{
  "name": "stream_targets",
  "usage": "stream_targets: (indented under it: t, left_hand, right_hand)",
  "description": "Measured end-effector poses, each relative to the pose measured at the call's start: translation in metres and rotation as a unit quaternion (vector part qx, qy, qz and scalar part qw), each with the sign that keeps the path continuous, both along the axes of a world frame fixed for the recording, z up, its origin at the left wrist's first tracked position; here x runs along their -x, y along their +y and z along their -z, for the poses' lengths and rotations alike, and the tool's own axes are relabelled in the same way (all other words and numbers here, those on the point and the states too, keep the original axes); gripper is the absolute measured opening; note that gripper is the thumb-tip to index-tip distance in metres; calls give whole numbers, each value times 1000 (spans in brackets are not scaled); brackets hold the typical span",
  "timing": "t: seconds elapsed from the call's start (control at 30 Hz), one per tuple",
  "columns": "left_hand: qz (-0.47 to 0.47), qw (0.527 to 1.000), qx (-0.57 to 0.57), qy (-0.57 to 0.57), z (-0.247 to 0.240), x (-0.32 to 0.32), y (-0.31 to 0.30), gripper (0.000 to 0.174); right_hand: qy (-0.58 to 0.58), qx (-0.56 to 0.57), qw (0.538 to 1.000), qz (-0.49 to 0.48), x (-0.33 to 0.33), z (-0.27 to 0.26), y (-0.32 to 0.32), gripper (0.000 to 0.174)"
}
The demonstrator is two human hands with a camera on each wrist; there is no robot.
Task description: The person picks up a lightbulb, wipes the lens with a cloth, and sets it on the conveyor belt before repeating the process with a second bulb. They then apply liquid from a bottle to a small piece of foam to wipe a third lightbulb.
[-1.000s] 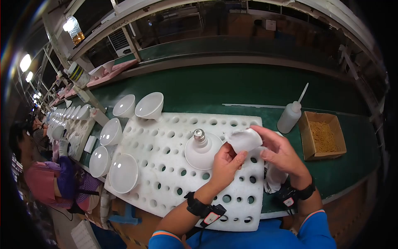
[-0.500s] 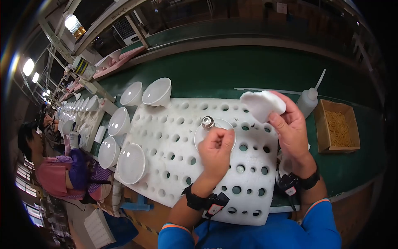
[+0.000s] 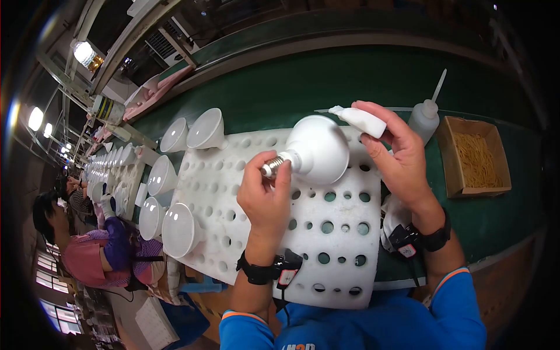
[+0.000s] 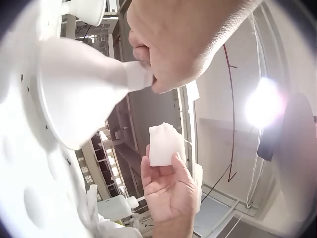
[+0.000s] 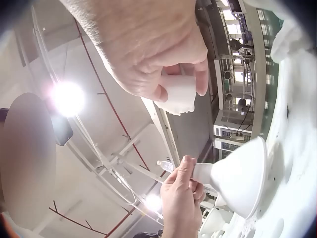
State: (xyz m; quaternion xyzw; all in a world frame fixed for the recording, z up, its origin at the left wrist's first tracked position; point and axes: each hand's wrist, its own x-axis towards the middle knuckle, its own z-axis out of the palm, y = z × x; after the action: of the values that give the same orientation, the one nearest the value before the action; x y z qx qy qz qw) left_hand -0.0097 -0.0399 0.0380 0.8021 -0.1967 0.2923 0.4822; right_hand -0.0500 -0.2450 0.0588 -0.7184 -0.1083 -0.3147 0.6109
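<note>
My left hand grips the metal screw base of a white reflector bulb, which is tilted with its wide face toward the right. The bulb is over the white foam board; in the left wrist view its rim is close to the board. A folded white cloth is pinched between the thumb and fingers of my right hand, just right of the bulb. The right wrist view shows the cloth hanging a little below the fingertips, apart from the bulb.
Several white bulbs lie along the board's left edge, face up. At the right stand a squeeze bottle and a cardboard box of rubber bands. A white rag lies by my right wrist. Another person sits at the left.
My left hand let go of the cloth, took the bulb by its base and lifted and tilted it off its upright stand on the board. The right hand keeps the cloth, now folded smaller.
</note>
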Motion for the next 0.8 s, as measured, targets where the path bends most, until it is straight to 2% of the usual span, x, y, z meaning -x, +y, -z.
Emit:
stream_targets:
  t: [0.03,0.07,0.17,0.3,0.33,0.43,0.47,0.57,0.63,0.7,0.8]
  left_hand:
    - [16,1000,6,-14,5,2,-2,23]
    - [36,997,-57,-42,9,5,-3,25]
    - [113,993,27,30,30,9,-6,28]
    - [121,992,-35,32,36,7,5,30]
    - [140,989,-47,-15,38,4,6,28]
    - [187,980,-47,-46,35,3,4,28]
    - [181,980,-61,-57,35,5,4,28]
    - [169,978,-82,-95,31,3,3,28]
    - [167,978,-78,-97,32,4,4,29]
    - [178,973,-94,-112,32,4,6,29]
    - [197,970,-89,-114,34,3,5,28]
  right_hand:
    - [-7,46,998,34,0,0,-3,41]
    - [-68,171,978,97,-1,-3,-5,44]
    - [-95,285,944,138,-5,4,-3,45]
    - [-139,396,903,90,5,17,19,34]
    - [-133,416,897,68,11,26,33,28]
    - [-120,422,890,120,2,24,19,26]
    - [-124,435,878,156,-7,24,9,27]
    - [-85,415,882,206,-18,22,-8,28]
    - [-128,428,879,166,-6,22,11,28]
    - [-139,403,901,77,14,19,42,28]
    - [-124,422,888,137,0,21,17,26]
